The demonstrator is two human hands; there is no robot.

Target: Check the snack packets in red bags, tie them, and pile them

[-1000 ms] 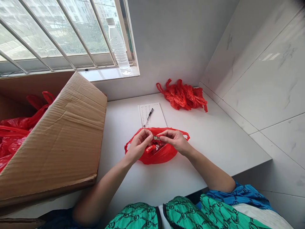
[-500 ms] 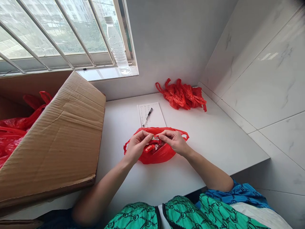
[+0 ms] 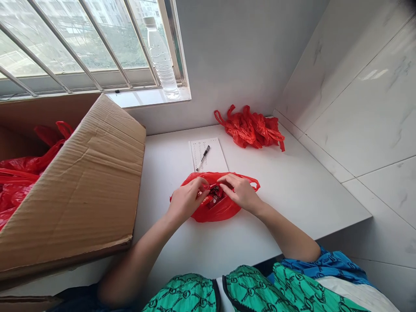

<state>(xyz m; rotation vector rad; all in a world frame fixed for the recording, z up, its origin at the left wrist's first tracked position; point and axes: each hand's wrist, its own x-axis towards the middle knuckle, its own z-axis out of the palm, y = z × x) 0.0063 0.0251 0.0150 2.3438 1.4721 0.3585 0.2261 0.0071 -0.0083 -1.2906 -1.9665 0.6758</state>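
A red plastic bag (image 3: 224, 213) lies open on the white table, its handle loop spread out at the right. Inside it are several small red wrapped packets (image 3: 215, 198) with dark and white print. My left hand (image 3: 186, 197) is closed over the bag's left part, thumb and fingers gripping one end of a red packet (image 3: 212, 186). From the right, my right hand (image 3: 241, 193) pinches that packet's other end between thumb and forefinger. My fingers partly cover the packet and the bag's contents.
A cardboard box (image 3: 87, 182) holding red plastic bags (image 3: 19, 182) stands at left. Behind my hands lie a notebook (image 3: 216, 158) and pen (image 3: 203, 157). Crumpled red bags (image 3: 251, 130) sit by the wall. A water bottle (image 3: 162, 60) stands on the windowsill.
My hands have lowered the packet slightly into the bag and tilted it, so its printed face shows less. The right fingers are straighter. The whole view has shifted a little.
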